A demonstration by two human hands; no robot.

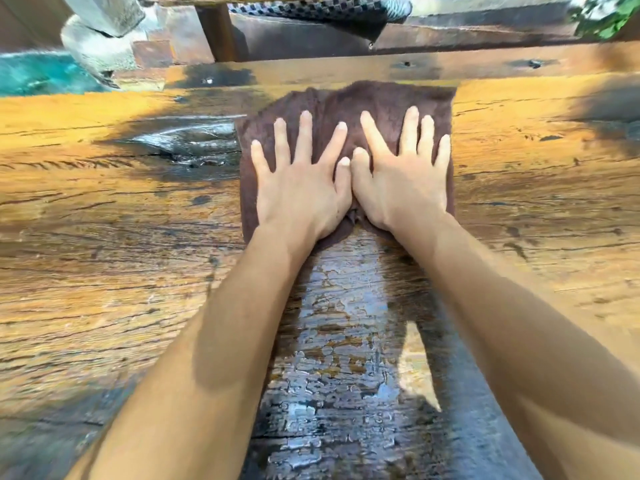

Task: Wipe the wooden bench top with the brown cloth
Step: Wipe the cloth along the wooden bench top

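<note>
The brown cloth (pixel 374 98) lies spread flat on the wooden bench top (pixel 104 237), near its far edge. My left hand (pixel 301 181) presses on the cloth's left half with its fingers straight and spread. My right hand (pixel 401 174) presses on the right half the same way, thumbs touching in the middle. A wet, dark streak (pixel 346 341) runs on the wood from the cloth back towards me, between my forearms. Another wet patch (pixel 194 143) shines just left of the cloth.
Beyond the bench's far edge runs a dark wooden rail (pixel 450 36) with a post (pixel 218 29). A checkered cloth (pixel 311 8) hangs over it. A grey stone piece (pixel 100 39) and turquoise water (pixel 34 74) lie at far left, green leaves (pixel 609 15) at far right.
</note>
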